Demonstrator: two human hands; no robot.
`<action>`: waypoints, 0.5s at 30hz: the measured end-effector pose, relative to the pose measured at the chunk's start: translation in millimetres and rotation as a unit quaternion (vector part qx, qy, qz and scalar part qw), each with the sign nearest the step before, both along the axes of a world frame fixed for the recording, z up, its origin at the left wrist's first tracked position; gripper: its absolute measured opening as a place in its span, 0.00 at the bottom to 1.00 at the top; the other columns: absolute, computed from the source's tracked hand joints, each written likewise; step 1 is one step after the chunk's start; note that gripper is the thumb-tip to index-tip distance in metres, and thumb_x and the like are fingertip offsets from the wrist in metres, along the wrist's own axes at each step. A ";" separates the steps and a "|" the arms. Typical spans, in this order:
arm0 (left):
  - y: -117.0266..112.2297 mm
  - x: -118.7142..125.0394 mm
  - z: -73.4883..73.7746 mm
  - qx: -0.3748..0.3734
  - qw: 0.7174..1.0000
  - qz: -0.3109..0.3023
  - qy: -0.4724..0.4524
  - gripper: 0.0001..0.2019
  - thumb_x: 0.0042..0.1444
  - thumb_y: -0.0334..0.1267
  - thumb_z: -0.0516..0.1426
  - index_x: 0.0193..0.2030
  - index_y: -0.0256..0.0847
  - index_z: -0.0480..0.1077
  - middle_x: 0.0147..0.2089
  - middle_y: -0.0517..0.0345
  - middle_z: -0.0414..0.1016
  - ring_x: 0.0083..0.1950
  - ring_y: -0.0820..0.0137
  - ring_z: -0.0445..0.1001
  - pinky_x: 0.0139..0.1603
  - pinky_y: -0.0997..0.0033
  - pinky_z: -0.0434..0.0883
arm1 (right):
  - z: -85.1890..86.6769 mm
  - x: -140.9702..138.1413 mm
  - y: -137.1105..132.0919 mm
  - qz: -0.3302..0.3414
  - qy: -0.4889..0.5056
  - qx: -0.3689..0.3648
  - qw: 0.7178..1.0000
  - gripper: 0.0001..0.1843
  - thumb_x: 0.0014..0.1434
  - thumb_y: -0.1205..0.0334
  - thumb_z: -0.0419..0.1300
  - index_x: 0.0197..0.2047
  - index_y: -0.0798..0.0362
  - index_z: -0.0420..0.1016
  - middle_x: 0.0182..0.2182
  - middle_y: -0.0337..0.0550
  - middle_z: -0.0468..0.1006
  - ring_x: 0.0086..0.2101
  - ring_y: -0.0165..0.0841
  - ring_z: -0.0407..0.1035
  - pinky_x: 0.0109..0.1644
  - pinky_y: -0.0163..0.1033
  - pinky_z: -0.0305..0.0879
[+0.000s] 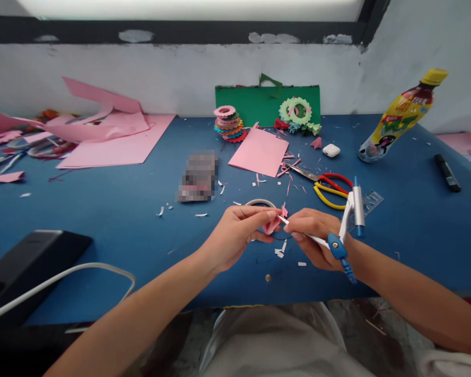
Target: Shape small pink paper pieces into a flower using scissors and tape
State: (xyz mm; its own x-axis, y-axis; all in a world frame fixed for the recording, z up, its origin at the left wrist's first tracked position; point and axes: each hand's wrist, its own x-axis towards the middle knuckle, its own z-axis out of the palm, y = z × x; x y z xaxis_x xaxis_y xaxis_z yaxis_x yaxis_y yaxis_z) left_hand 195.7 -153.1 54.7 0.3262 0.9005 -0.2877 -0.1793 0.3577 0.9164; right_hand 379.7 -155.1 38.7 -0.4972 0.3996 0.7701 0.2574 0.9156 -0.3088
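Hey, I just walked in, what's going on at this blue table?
A person is handling a small piece of folded pink paper. Their left hand pinches it, while their right hand holds a drawing compass with one leg's tip right by the paper. Beyond the hands lie a pink sheet and scissors, with a stack of paper rings farther back.

Left hand (235,235) and right hand (314,222) were bare, as were left forearm (149,309) and right forearm (408,293). Below the blue tabletop (141,220), a plain greyish-beige garment (275,348) was worn, softly creased, whiter along both sides. Rumpled off-white cloth (451,364), apparently a sleeve, showed below the tabletop beside the right arm.
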 end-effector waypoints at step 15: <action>0.3 0.2 0.5 -0.011 0.999 -0.024 -0.029 0.08 0.49 0.38 0.63 0.36 0.39 0.79 0.27 0.59 0.77 0.24 0.79 0.72 0.27 0.83 0.74 | 2.5 0.6 1.0 0.003 -0.031 0.037 0.999 0.09 0.59 0.72 0.49 0.43 0.54 0.63 0.32 0.42 0.75 0.34 0.29 0.70 0.38 0.34 0.68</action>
